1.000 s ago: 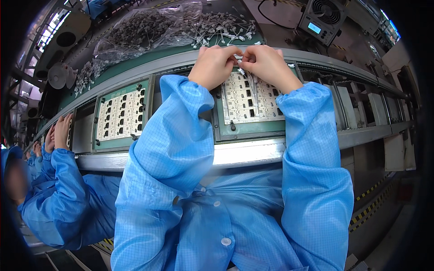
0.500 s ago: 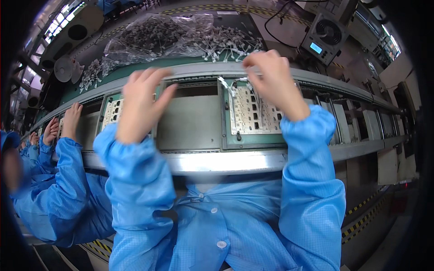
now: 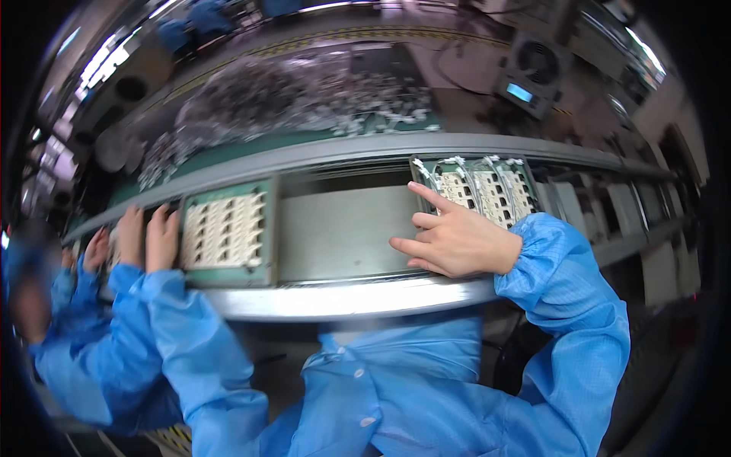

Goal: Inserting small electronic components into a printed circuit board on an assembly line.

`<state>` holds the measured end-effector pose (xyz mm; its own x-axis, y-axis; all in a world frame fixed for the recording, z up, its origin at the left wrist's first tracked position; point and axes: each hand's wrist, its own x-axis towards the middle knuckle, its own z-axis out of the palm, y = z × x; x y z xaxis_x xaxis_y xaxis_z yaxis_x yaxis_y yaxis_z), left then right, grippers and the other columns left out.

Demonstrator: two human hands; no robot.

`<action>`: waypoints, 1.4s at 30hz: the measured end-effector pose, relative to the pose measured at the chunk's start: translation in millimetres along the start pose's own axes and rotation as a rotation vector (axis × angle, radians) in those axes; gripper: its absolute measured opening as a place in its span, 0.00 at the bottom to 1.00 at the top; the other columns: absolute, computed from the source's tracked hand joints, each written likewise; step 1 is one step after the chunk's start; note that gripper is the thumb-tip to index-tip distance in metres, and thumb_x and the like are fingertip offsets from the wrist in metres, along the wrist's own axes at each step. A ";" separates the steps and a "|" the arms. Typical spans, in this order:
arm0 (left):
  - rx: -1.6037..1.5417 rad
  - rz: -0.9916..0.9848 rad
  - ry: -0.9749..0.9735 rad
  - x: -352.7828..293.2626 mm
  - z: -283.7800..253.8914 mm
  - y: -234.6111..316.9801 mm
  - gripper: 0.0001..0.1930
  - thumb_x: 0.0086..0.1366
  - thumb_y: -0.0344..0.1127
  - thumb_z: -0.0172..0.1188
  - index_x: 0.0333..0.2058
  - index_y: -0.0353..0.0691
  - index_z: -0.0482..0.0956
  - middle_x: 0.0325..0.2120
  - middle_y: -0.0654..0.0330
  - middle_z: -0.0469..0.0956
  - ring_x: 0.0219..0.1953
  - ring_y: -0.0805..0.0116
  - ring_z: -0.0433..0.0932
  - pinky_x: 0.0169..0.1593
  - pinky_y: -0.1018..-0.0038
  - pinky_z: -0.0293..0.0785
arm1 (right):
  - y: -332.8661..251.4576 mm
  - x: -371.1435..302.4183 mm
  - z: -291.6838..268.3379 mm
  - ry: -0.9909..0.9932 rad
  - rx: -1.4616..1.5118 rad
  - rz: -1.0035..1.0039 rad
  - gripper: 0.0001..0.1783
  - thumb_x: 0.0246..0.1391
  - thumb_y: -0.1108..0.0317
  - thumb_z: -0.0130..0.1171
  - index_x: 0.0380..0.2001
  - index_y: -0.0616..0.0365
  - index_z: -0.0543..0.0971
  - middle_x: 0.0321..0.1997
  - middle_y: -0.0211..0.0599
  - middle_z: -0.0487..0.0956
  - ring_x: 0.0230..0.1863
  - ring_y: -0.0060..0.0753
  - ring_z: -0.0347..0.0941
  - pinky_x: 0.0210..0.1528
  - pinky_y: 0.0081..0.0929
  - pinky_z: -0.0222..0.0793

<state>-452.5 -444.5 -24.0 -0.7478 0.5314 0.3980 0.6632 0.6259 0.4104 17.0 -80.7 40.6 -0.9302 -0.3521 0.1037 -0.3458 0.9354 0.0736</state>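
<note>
My right hand is open, palm down with fingers spread, over the lower left part of a framed circuit board. White-ended wires lie across that board, and the hand hides its near corner. My left hand is raised at the left edge of a second framed circuit board, fingers stretched upward and somewhat blurred. Nothing shows in it, and whether it touches the green frame I cannot tell. That second board carries rows of pale parts, with no wires visible on it.
Both frames sit on a conveyor line with a metal front rail. Beyond it lies a heap of white-ended wires with clear plastic. A co-worker's hand is close beside my left one. A fan unit stands at back right.
My left hand has moved left and down to the left board's far side. My right hand has come down from the wires toward the near left corner. Both boards appear farther right in view.
</note>
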 end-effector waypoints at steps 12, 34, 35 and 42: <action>0.248 -0.023 0.203 34.6 -36.1 -144.8 0.17 0.70 0.42 0.61 0.44 0.31 0.78 0.36 0.55 0.80 0.38 0.68 0.77 0.45 0.76 0.72 | 173.9 -242.7 226.5 0.032 -0.115 0.576 0.15 0.56 0.66 0.58 0.47 0.51 0.82 0.23 0.30 0.79 0.39 0.34 0.74 0.78 0.57 0.41; -0.211 -0.387 0.152 -118.1 108.3 291.0 0.25 0.69 0.47 0.58 0.61 0.45 0.72 0.49 0.64 0.75 0.45 0.75 0.72 0.42 0.78 0.71 | 362.6 -660.6 219.8 -0.181 -0.541 1.362 0.17 0.65 0.63 0.49 0.54 0.41 0.78 0.31 0.48 0.83 0.38 0.50 0.80 0.65 0.59 0.55; -0.166 -0.356 0.099 -111.5 94.1 305.3 0.21 0.69 0.44 0.60 0.57 0.44 0.76 0.39 0.69 0.73 0.38 0.80 0.70 0.35 0.82 0.70 | 342.8 -672.0 219.5 -0.223 -0.515 1.283 0.17 0.65 0.63 0.49 0.56 0.44 0.77 0.31 0.49 0.82 0.39 0.51 0.79 0.67 0.60 0.53; -0.049 -0.070 0.079 -92.1 85.9 306.0 0.14 0.61 0.30 0.65 0.46 0.40 0.79 0.36 0.61 0.74 0.35 0.72 0.71 0.33 0.78 0.71 | 255.6 -409.8 98.3 0.099 -0.290 0.851 0.17 0.62 0.75 0.51 0.53 0.55 0.76 0.33 0.41 0.79 0.37 0.45 0.76 0.71 0.55 0.51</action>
<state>-183.4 -252.8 -5.6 -0.7887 0.4397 0.4297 0.6118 0.6300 0.4782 297.7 305.8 -80.6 -0.8379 0.4415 0.3211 0.5113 0.8407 0.1783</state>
